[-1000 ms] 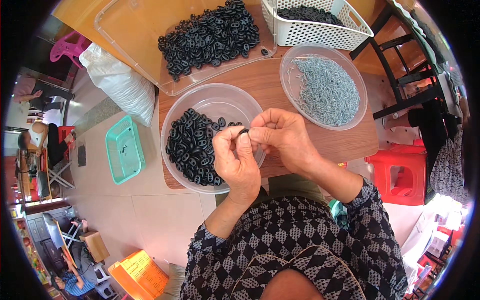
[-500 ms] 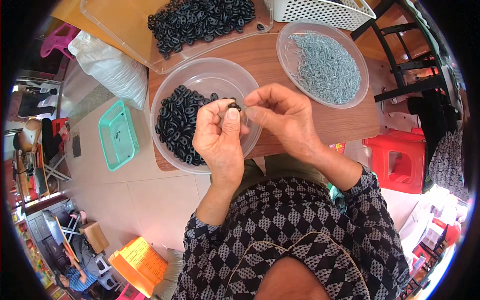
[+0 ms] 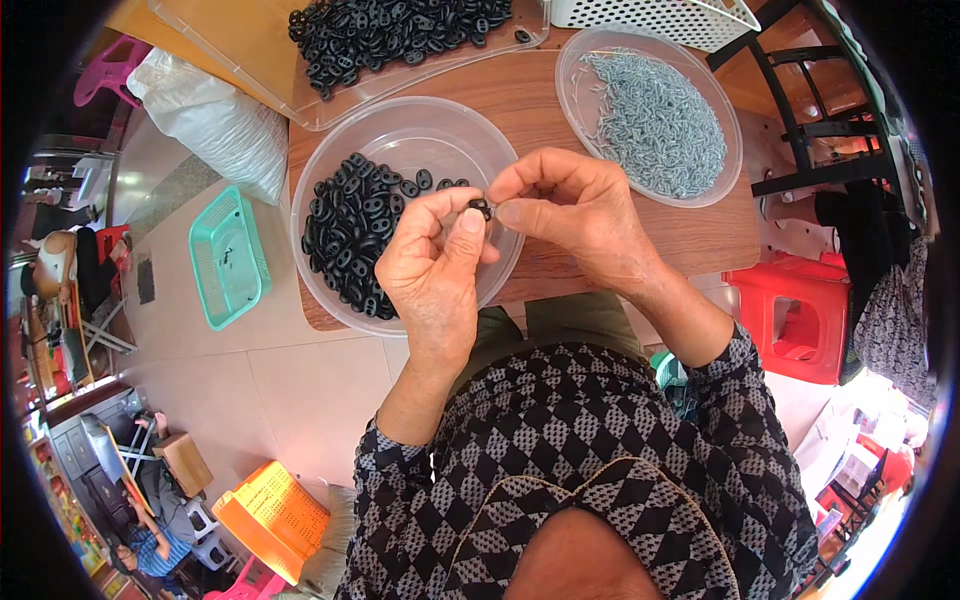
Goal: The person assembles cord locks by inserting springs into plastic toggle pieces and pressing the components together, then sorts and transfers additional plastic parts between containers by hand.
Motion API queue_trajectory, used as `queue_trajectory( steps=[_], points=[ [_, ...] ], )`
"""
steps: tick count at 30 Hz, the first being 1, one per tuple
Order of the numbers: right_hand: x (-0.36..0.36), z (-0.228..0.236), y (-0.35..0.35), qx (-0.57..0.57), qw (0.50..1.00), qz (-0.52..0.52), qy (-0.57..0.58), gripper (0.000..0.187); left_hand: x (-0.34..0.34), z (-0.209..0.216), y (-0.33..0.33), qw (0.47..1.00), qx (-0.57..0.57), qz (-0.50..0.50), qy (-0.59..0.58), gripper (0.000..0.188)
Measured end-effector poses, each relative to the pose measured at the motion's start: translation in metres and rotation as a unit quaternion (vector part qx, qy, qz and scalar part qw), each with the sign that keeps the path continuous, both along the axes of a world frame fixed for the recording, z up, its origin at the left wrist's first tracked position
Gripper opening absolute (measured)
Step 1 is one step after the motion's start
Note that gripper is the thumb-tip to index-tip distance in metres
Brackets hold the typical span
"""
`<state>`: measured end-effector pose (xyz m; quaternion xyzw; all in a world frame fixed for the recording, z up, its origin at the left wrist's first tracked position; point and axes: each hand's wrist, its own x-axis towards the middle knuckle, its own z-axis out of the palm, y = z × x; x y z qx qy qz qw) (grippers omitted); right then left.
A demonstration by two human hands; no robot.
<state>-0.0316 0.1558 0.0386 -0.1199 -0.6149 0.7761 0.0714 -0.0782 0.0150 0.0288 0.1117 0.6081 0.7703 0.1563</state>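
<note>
Between thumb and fingers of my left hand (image 3: 436, 270) is a small black plastic piece (image 3: 480, 208), held above the rim of a clear round tub (image 3: 430, 112). The fingertips of my right hand (image 3: 585, 210) are pinched together right beside that piece; whatever they hold is too small to make out. Many loose black two-holed pieces (image 3: 350, 235) lie heaped on the left side of the tub. To the right, a shallow clear round tray (image 3: 574, 100) bears a pile of small silvery screws (image 3: 660, 125).
More black pieces (image 3: 400, 40) fill a clear rectangular tray (image 3: 330, 115) at the back, beside a white perforated basket (image 3: 650, 22). A green basket (image 3: 228, 290) and white sack (image 3: 215, 120) stand left on the floor. A red stool (image 3: 790, 320) is at right.
My right fingertips have come in closer to the black piece in my left hand. The whole view has shifted slightly, with the table a little higher in it.
</note>
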Motion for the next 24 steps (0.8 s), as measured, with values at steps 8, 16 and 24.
queue_trajectory(
  steps=[8,16,24],
  points=[
    [0.001,-0.002,0.005,0.026,0.999,0.026,-0.031,0.018,0.001,-0.001,-0.003,1.0,-0.013,-0.015,0.019,0.012],
    [0.003,-0.004,0.002,0.049,0.998,0.02,-0.03,0.019,0.005,-0.003,-0.002,0.992,-0.091,-0.006,0.086,0.01],
    [0.002,-0.012,0.002,0.023,0.999,0.011,-0.03,0.017,0.008,-0.011,0.001,0.992,-0.087,0.009,0.094,0.012]
  ],
)
